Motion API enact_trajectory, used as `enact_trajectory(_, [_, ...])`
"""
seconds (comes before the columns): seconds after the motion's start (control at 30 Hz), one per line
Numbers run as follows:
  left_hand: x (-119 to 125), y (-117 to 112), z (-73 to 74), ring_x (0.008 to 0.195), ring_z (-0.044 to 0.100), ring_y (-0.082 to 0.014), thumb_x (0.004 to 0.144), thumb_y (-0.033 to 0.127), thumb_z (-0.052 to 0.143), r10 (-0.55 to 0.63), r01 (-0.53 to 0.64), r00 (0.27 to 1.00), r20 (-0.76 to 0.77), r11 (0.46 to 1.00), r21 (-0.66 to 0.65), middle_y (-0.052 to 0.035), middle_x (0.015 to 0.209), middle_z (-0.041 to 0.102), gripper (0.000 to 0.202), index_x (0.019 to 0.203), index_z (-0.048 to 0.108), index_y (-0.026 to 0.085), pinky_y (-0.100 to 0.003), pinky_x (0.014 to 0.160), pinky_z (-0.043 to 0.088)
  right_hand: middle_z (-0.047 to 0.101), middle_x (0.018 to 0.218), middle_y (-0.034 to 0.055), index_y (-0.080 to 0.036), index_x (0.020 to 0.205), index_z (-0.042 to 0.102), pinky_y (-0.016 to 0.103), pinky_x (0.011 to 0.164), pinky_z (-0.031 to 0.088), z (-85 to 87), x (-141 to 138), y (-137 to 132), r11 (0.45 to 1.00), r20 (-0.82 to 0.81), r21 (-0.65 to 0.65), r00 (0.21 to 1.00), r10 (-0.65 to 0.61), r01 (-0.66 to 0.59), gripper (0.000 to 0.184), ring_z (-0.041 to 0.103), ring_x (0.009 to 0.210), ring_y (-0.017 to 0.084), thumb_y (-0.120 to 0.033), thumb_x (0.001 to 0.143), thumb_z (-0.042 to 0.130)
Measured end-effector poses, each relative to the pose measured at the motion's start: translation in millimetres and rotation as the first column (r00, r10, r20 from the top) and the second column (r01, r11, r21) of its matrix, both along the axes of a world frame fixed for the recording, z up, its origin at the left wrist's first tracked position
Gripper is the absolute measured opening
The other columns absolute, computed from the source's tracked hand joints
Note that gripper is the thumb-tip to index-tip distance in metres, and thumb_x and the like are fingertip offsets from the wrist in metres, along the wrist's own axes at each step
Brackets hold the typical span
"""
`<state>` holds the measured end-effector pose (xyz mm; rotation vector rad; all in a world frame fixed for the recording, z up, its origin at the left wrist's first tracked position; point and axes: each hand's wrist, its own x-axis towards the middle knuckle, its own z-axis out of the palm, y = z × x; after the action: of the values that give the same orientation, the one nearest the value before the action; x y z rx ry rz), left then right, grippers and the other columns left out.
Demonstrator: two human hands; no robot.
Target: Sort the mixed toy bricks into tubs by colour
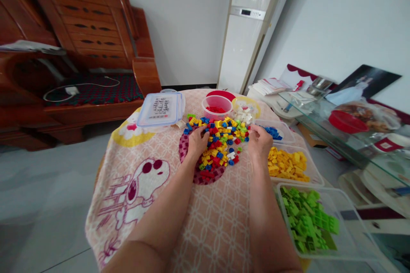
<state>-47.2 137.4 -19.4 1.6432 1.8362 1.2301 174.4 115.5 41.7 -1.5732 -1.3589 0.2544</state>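
Observation:
A heap of small mixed bricks (221, 143), yellow, red, blue, green and white, lies in the middle of a table covered with a pink cartoon cloth (141, 179). My left hand (197, 140) rests on the heap's left edge with its fingers curled down among the bricks. My right hand (259, 141) sits at the heap's right edge, fingers bent and pinched together over the bricks; what they hold is hidden. Clear tubs ring the heap: red bricks (217, 108), white bricks (245, 113), blue bricks (278, 132), yellow bricks (288, 165) and green bricks (307, 219).
A clear lidded box (162, 110) lies at the cloth's back left. A wooden bench (77, 59) stands to the left. A tall white appliance (246, 30) stands behind. A glass shelf with bowls and dishes (352, 128) crowds the right side.

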Motion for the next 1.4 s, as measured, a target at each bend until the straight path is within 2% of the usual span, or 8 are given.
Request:
enact_trajectory(0.13, [-0.6,1.9,-2.1,0.116,0.073,-0.0232,0.092,0.017,0.061,0.002,-0.002,1.0,0.009,1.0,0.015,-0.0079,0.125,0.078,0.035,0.123,0.075,0.016,-0.035,0.11,0.054,0.079,0.084,0.0061,-0.019,0.091,0.082,0.029,0.08,0.054,9.1,0.3,-10.4,0.968,0.208,-0.234,0.967,0.145,-0.095,0.028,0.074,0.084,0.022,-0.024,0.084,0.056])
enact_trajectory(0.27, [-1.0,1.8,-2.2,0.115,0.073,-0.0235,0.092,0.018,0.06,-0.01,0.01,1.0,0.002,1.0,0.018,-0.0089,0.126,0.077,0.036,0.125,0.075,0.015,-0.035,0.11,0.053,0.079,0.083,0.0068,-0.019,0.079,0.081,0.025,0.075,0.047,17.3,-9.2,-23.3,0.867,0.409,-0.481,0.842,0.352,-0.129,0.021,0.073,0.085,0.02,-0.022,0.086,0.062])
enact_trajectory(0.5, [-2.0,3.5,-4.5,0.117,0.072,-0.0241,0.092,0.019,0.059,-0.018,0.018,1.0,0.0,1.0,0.024,-0.0099,0.127,0.077,0.036,0.125,0.074,0.014,-0.037,0.111,0.053,0.08,0.095,0.013,-0.017,0.089,0.082,0.027,0.071,0.044,17.6,-28.4,-31.7,0.733,0.534,-0.681,0.673,0.512,-0.017,0.018,0.073,0.093,0.023,-0.032,0.086,0.072])
enact_trajectory(0.67, [-2.4,4.2,-5.5,0.114,0.073,-0.0234,0.091,0.02,0.059,-0.021,0.021,1.0,0.009,1.0,0.019,-0.0088,0.125,0.078,0.037,0.125,0.075,0.015,-0.036,0.11,0.053,0.08,0.091,0.0107,-0.018,0.087,0.081,0.026,0.07,0.043,11.0,-30.2,-28.5,0.758,0.489,-0.65,0.732,0.474,-0.056,0.014,0.073,0.091,0.022,-0.029,0.085,0.071])
enact_trajectory(0.97, [-1.9,2.0,-2.9,0.114,0.073,-0.0231,0.091,0.02,0.061,-0.018,0.017,1.0,0.017,1.0,0.016,-0.0071,0.122,0.079,0.036,0.124,0.075,0.017,-0.035,0.109,0.054,0.078,0.079,0.0065,-0.018,0.079,0.078,0.025,0.07,0.048,8.5,-20.3,-19.8,0.887,0.309,-0.454,0.919,0.245,-0.084,0.016,0.073,0.081,0.02,-0.027,0.086,0.066])
enact_trajectory(1.27, [0.0,0.7,2.3,0.114,0.073,-0.0233,0.091,0.019,0.06,-0.003,0.003,1.0,0.005,1.0,-0.014,-0.008,0.125,0.078,0.037,0.125,0.075,0.016,-0.035,0.108,0.054,0.061,0.047,0.0003,-0.018,0.067,0.073,0.024,0.049,0.048,-4.1,-3.2,-20.5,0.788,-0.063,-0.528,0.94,0.335,-0.316,0.018,0.062,0.045,0.017,-0.017,0.074,0.057])
enact_trajectory(1.33, [0.0,0.5,2.6,0.115,0.073,-0.0233,0.091,0.02,0.06,-0.004,0.004,1.0,0.003,1.0,-0.009,-0.0078,0.125,0.078,0.037,0.125,0.075,0.017,-0.035,0.108,0.054,0.068,0.055,0.0033,-0.017,0.075,0.076,0.027,0.052,0.053,-6.4,-4.4,-14.0,0.874,-0.135,-0.394,0.958,0.252,-0.285,0.019,0.067,0.052,0.02,-0.023,0.076,0.058])
enact_trajectory(1.4, [-0.2,0.4,2.5,0.114,0.073,-0.023,0.091,0.02,0.059,-0.005,0.005,1.0,0.003,1.0,-0.007,-0.0075,0.125,0.078,0.037,0.125,0.075,0.017,-0.035,0.108,0.054,0.079,0.082,0.0088,-0.015,0.096,0.079,0.03,0.065,0.061,-6.9,-7.8,-5.6,0.972,-0.223,-0.147,0.964,0.147,-0.183,0.031,0.075,0.072,0.023,-0.03,0.079,0.058])
